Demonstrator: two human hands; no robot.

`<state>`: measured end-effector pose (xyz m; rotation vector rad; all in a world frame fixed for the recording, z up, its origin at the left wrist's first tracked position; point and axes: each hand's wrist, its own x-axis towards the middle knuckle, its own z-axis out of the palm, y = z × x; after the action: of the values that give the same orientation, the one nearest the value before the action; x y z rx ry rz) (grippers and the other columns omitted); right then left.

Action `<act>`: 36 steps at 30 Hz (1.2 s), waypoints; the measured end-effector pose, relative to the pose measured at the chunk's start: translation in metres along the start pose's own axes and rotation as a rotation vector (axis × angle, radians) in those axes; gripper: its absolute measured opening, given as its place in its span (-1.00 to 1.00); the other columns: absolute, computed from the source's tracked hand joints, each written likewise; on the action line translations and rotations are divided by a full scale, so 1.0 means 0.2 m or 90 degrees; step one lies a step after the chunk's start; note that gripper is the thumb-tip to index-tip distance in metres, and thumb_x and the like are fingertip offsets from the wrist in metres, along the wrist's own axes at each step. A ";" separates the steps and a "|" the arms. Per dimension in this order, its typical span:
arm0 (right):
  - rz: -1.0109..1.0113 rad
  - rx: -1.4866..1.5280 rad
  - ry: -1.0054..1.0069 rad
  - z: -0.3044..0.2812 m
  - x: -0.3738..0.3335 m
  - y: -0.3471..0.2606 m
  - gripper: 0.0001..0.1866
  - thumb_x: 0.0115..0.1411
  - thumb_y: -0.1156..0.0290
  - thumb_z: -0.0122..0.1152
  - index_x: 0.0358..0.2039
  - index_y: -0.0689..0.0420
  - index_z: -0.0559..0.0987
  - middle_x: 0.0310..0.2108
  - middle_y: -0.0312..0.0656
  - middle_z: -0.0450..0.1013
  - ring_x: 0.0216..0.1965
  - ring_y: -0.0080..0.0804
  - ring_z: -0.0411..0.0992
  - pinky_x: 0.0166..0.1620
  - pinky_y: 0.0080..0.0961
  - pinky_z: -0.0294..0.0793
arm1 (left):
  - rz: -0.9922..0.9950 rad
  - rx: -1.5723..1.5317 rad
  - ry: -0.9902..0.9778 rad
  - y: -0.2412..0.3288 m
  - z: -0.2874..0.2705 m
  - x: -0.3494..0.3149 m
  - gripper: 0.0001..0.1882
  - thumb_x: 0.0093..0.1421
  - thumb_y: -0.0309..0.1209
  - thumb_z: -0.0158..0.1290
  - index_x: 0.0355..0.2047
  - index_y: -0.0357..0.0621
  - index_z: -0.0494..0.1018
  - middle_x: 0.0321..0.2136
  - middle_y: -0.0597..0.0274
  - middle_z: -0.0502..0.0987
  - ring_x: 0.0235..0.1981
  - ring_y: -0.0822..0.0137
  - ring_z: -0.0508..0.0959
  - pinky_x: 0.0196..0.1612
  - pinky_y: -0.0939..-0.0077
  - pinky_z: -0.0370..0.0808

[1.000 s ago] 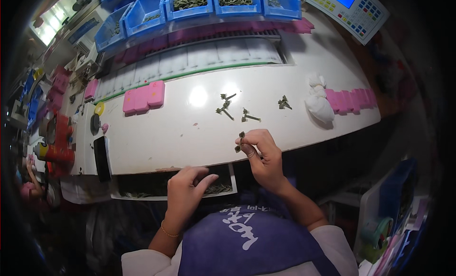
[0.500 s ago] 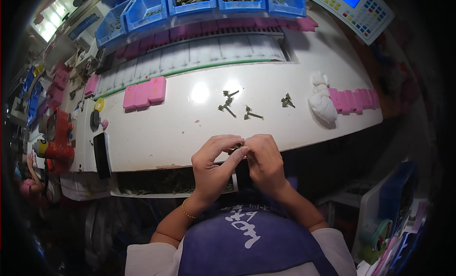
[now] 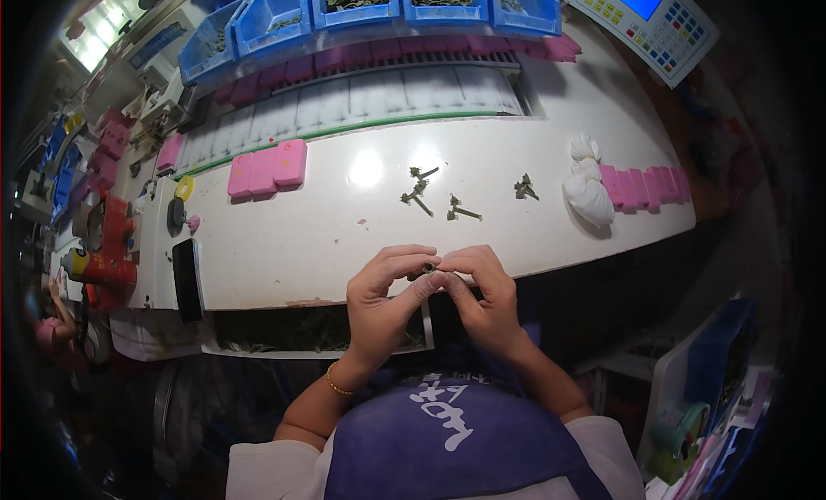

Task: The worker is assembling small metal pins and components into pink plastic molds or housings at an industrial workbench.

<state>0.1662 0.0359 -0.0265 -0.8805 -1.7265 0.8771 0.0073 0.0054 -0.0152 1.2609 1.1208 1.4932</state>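
Observation:
Both hands meet at the table's front edge, around a small, dark green curled plant stem [image 3: 429, 268]. My left hand [image 3: 376, 292] holds it between thumb and fingers. My right hand [image 3: 487, 295] is closed in a pinch against its right side, thumb tip meeting the left thumb. The fingertips cover much of the piece. Farther up the white table [image 3: 318, 225] lie several similar dried green stem pieces [image 3: 465, 212], and another green piece [image 3: 527, 188] rests apart to the right.
Pink blocks [image 3: 268, 170] sit at left, more pink blocks [image 3: 645, 188] at right beside a tied white cloth bag [image 3: 588, 199]. Blue bins [image 3: 357, 20] with dried green curls line the back. A phone [image 3: 187, 280], a keypad device [image 3: 645, 22] and an open drawer [image 3: 323, 354] flank the workspace.
The right fingers have opened out from a tighter curl, and the right thumb now shows against the left thumb. The whole view has shifted slightly; the table pieces stay put.

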 end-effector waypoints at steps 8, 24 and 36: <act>-0.038 -0.033 0.004 -0.01 -0.01 0.00 -0.89 0.20 0.55 0.29 -0.24 0.17 0.60 -0.26 -0.19 0.56 -0.22 -0.24 0.47 -0.15 -0.40 0.45 | -0.119 -0.150 -0.001 0.02 -0.01 0.00 -0.82 0.19 -0.58 0.22 -0.17 -0.29 0.59 -0.08 0.07 0.58 -0.10 0.38 0.55 0.00 0.50 0.49; 0.014 0.020 -0.043 0.02 0.00 0.03 -0.85 0.24 0.49 0.24 -0.16 0.18 0.59 -0.21 -0.18 0.54 -0.16 -0.24 0.45 -0.12 -0.40 0.44 | 0.117 0.203 0.025 0.05 0.02 0.00 -0.77 0.05 -0.59 0.30 -0.23 -0.24 0.65 -0.16 0.06 0.60 -0.26 0.31 0.61 -0.18 0.48 0.57; -0.078 -0.057 0.043 -0.01 0.01 -0.06 -0.91 0.19 0.52 0.32 -0.29 0.16 0.59 -0.34 -0.20 0.54 -0.30 -0.25 0.47 -0.23 -0.39 0.45 | -0.197 -0.253 -0.036 0.02 -0.03 0.01 -0.81 0.31 -0.41 0.13 -0.14 -0.26 0.55 -0.08 0.11 0.56 -0.15 0.44 0.52 -0.01 0.52 0.44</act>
<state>0.1659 0.0323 -0.0155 -0.8429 -1.7523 0.6870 0.0003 0.0050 -0.0108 0.8115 0.8793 1.3518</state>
